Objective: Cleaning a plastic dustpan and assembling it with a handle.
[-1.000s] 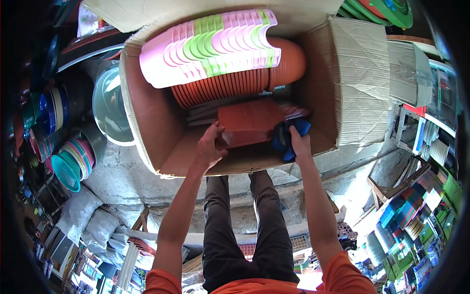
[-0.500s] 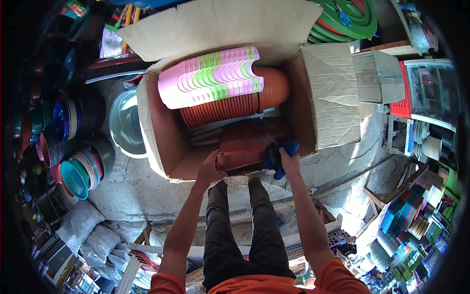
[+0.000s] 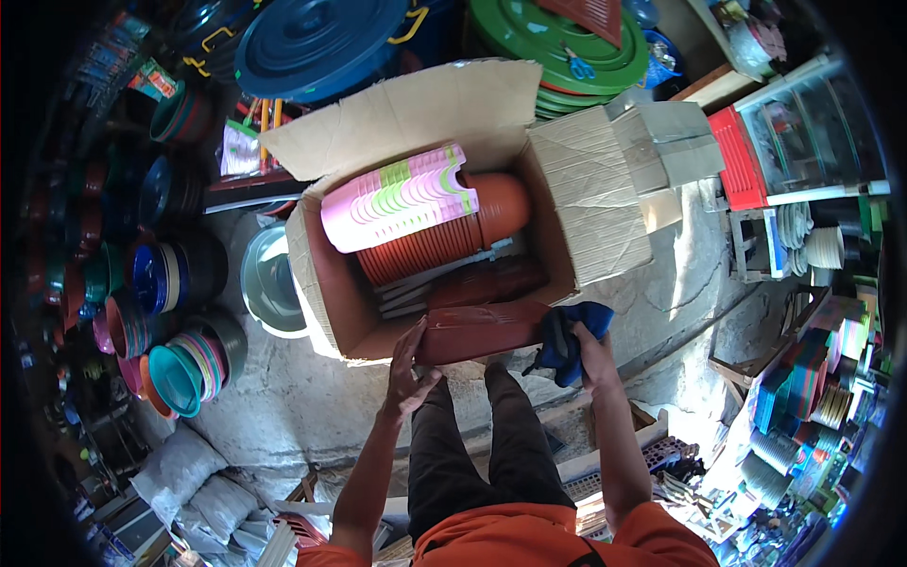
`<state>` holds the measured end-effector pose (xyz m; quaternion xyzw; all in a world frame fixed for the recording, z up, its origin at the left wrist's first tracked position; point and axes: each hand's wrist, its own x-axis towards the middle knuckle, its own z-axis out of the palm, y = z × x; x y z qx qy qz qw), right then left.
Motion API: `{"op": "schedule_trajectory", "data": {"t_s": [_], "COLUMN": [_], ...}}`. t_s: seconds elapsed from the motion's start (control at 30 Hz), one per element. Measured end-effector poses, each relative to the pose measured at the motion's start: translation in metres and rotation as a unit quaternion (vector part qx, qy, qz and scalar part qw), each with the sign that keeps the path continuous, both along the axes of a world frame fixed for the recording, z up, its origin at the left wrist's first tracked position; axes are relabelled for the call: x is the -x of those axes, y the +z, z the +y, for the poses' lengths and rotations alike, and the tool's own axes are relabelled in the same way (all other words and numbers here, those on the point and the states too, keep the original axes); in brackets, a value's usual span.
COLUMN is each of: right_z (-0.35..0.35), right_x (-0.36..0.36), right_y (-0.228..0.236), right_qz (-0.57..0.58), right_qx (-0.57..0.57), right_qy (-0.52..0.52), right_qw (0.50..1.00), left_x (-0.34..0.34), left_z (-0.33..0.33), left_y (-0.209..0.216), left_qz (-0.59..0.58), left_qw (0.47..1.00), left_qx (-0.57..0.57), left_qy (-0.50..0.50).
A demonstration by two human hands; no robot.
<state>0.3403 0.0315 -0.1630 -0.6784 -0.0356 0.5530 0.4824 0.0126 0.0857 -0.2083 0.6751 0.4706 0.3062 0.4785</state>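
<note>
A long reddish-brown plastic piece, box-like in shape point(image 3: 484, 333), is held level over the near edge of an open cardboard box point(image 3: 321, 312). My left hand point(image 3: 408, 376) grips its left end, thumb apart from the fingers. At the other end, my right hand point(image 3: 595, 359) is closed on a dark blue cloth point(image 3: 570, 342) that touches the piece. Inside the box lie nested pink and green containers point(image 3: 397, 198), a row of nested orange-brown pots point(image 3: 425, 248) and another dark reddish-brown piece point(image 3: 487, 281).
A pale grey-green basin point(image 3: 269, 283) stands left of the box, near stacked coloured tubs point(image 3: 177, 373). Blue point(image 3: 316, 47) and green point(image 3: 567, 57) round lids lie beyond it, blue scissors point(image 3: 578, 66) on the green one. A glass-fronted red cabinet point(image 3: 742, 156) stands at right.
The reddish-brown piece has come up out of the box toward me, between both hands. The cloth came along in my right hand. The view has shifted, showing more beyond the box.
</note>
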Motion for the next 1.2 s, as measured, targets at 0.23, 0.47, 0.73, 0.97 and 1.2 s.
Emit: {"op": "schedule_trajectory", "data": {"t_s": [0.23, 0.47, 0.73, 0.97, 1.2], "right_z": [-0.02, -0.03, -0.06, -0.099, -0.09], "right_x": [-0.044, -0.036, 0.058, 0.146, 0.202], "right_y": [0.072, 0.124, 0.196, 0.221, 0.234], "right_qz": [0.042, 0.049, -0.421, -0.508, -0.412], "right_qx": [-0.036, -0.1, -0.296, -0.402, -0.4], "right_qy": [0.013, -0.112, 0.145, 0.481, 0.37], "right_qw": [0.998, 0.987, 0.845, 0.59, 0.73], "left_x": [-0.039, -0.064, -0.094, -0.062, -0.021], "left_z": [-0.01, -0.051, -0.081, -0.07, -0.079], "left_y": [0.041, 0.043, 0.142, 0.075, 0.183], "left_qz": [-0.064, -0.159, -0.378, -0.656, -0.633], "left_qw": [0.994, 0.928, 0.848, 0.676, 0.714], "left_qx": [-0.074, 0.307, 0.329, 0.336, 0.291], "left_qy": [-0.055, 0.14, 0.174, 0.02, 0.072]}}
